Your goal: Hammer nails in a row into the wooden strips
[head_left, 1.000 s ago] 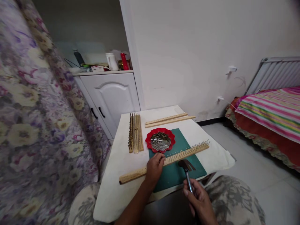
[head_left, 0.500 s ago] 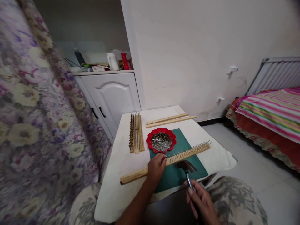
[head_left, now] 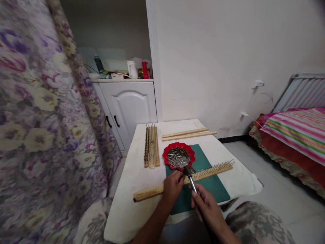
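A long wooden strip (head_left: 149, 192) lies across the green mat (head_left: 214, 184), its right half studded with upright nails. My left hand (head_left: 173, 185) rests on the strip's middle, fingers pinched together at the end of the nail row; what they hold is too small to see. My right hand (head_left: 207, 206) is closed round the handle of a small hammer (head_left: 190, 176), whose head is over the strip just beside my left fingertips. A red dish (head_left: 179, 156) full of loose nails sits behind the strip.
Several nailed strips (head_left: 151, 145) lie together at the table's left back, and two plain strips (head_left: 189, 134) at the back. A white cloth covers the small table (head_left: 127, 203). A floral curtain hangs left, a white cabinet (head_left: 127, 108) behind, a bed (head_left: 294, 135) right.
My right hand has swung the hammer left and forward, from over the green mat to the strip beside my left fingers. The camera has shifted slightly.
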Demonstrator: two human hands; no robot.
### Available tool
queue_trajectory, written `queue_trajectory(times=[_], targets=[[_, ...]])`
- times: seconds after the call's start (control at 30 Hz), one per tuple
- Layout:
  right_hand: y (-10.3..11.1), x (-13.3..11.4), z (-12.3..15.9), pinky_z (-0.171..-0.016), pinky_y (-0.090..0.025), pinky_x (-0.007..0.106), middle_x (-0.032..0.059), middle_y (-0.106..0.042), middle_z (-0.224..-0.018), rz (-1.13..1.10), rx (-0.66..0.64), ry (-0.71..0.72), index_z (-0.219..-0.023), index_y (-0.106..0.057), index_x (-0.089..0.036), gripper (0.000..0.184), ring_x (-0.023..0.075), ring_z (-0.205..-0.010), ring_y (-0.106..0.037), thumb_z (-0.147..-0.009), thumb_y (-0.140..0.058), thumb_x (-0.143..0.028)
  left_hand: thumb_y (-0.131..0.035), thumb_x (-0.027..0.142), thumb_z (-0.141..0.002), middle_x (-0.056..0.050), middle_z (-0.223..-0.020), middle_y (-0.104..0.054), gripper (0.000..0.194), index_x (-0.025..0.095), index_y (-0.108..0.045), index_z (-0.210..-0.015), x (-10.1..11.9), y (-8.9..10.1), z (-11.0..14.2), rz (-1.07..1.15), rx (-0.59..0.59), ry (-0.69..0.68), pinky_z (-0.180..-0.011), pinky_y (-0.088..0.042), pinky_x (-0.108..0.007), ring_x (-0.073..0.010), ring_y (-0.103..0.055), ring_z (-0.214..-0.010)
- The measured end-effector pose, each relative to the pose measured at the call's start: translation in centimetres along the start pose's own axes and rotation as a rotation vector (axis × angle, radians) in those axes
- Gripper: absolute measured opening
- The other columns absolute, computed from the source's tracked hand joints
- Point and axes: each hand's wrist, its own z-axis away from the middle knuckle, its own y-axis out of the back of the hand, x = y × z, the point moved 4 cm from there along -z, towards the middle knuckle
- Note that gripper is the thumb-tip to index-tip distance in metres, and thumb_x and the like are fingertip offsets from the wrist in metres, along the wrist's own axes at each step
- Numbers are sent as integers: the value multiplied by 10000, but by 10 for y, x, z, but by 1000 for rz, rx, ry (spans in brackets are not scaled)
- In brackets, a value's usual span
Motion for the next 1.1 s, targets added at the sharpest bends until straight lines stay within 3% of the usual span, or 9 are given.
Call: queue_trajectory(times=[0.47, 0.6, 0.73, 0.93, 1.1], targets=[[2, -1, 3, -304, -214, 127, -99, -512, -571, 12, -23, -16, -940, -482, -203, 266, 12, -291, -337, -884, -467, -462, -484, 221, -817, 4, -739, -609, 165, 196, -626, -736, 2, 2, 2, 8, 5, 16, -633, -374, -211, -131, -561, -717], [9, 11, 16, -300, -175, 132, -97, -514, -565, -42, -2, -33, -1026, -463, -204, 338, 15, -283, -321, -869, -478, -502, -500, 206, -801, 1, -756, -619, 147, 204, -642, -762, 1, 2, 2, 31, -5, 23, -636, -385, -217, -138, -570, -733], [12, 34, 30, -297, -173, 143, -94, -510, -529, -62, -43, -111, -971, -479, -192, 422, 17, -272, -299, -812, -506, -582, -521, 206, -786, -3, -758, -613, 124, 195, -644, -773, -2, 4, 3, 85, -43, 16, -629, -395, -218, -136, -565, -714], [6, 63, 37, -368, -154, 173, -91, -447, -450, -33, -85, -115, -863, -523, -187, 507, 50, -354, -277, -740, -494, -679, -499, 203, -806, -1, -742, -598, 140, 191, -636, -775, -3, 29, -3, 71, -27, -30, -643, -403, -224, -131, -546, -681], [6, 69, 35, -438, -223, 198, -79, -427, -494, 14, -149, -130, -816, -530, -189, 517, 77, -427, -335, -727, -492, -697, -485, 161, -808, -19, -814, -626, 156, 197, -636, -795, -4, 57, -37, -97, 0, -91, -729, -420, -244, -155, -574, -793]])
